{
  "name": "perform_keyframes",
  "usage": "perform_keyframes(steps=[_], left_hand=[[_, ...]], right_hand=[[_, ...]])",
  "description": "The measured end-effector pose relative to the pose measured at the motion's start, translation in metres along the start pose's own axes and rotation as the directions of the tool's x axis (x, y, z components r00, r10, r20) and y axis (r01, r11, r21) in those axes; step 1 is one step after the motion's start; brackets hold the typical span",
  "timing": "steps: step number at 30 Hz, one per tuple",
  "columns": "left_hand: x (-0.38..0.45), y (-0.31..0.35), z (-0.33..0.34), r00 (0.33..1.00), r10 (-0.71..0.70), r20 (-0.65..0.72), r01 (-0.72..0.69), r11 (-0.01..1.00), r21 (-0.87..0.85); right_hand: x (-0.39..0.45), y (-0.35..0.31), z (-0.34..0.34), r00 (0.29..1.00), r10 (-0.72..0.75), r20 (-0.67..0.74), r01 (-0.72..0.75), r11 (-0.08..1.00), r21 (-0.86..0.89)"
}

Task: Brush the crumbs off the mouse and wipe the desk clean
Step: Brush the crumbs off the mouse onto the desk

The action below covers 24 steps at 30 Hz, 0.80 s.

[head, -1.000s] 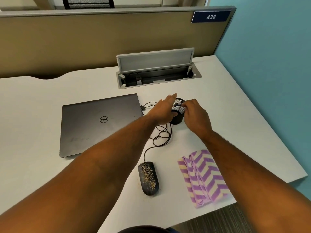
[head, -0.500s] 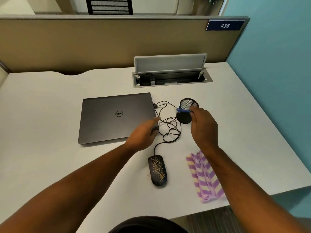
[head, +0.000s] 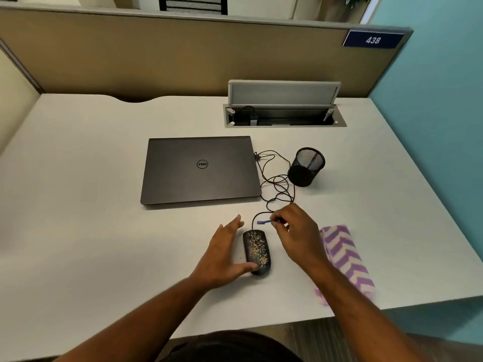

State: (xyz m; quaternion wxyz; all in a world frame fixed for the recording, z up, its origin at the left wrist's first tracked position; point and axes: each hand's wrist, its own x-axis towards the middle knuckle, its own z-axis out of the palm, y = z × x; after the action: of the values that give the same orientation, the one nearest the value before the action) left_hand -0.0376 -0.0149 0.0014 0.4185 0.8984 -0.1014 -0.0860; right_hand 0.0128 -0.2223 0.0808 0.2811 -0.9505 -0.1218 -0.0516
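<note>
A black wired mouse [head: 256, 250] lies on the white desk [head: 104, 231], its top scattered with yellowish crumbs. My left hand [head: 223, 254] rests flat against the mouse's left side, thumb touching its near end, fingers apart. My right hand [head: 298, 233] hovers just right of and beyond the mouse, pinching a small blue brush [head: 262, 222] whose tip points left above the mouse's far end. A purple-and-cream chevron cloth [head: 345, 257] lies folded to the right, partly hidden by my right forearm.
A closed grey laptop [head: 200, 169] sits beyond the mouse, the mouse cable [head: 277, 184] looping beside it. A black mesh pen cup [head: 305, 167] stands right of the cable. An open cable hatch [head: 285, 116] is at the back. The desk edge runs close in front.
My right hand has drawn the blue brush out of the pen cup and brought it near the mouse. My left hand has come back to the mouse's left side. The view has shifted.
</note>
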Motion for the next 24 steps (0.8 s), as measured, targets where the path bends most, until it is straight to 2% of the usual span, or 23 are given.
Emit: perform_keyframes(steps=[7,16,20,24], left_hand=[[0.002,-0.008,0.011,0.997,0.066,0.038,-0.068,0.995,0.072],[0.001,-0.007,0.012,0.998,0.027,0.051,-0.030,0.997,0.067],[0.001,-0.006,0.011,0.998,0.020,0.065,-0.025,0.997,0.075],[0.001,-0.006,0.011,0.997,0.003,0.083,-0.010,0.997,0.080]], right_hand=[[0.001,-0.008,0.008,0.993,-0.048,0.106,0.052,0.998,-0.037],[-0.004,-0.018,0.011,0.986,0.038,0.161,-0.038,0.999,-0.003],[-0.006,-0.021,0.012,0.972,0.090,0.217,-0.080,0.995,-0.052],[-0.003,-0.025,0.012,0.978,0.129,0.166,-0.130,0.992,-0.007]])
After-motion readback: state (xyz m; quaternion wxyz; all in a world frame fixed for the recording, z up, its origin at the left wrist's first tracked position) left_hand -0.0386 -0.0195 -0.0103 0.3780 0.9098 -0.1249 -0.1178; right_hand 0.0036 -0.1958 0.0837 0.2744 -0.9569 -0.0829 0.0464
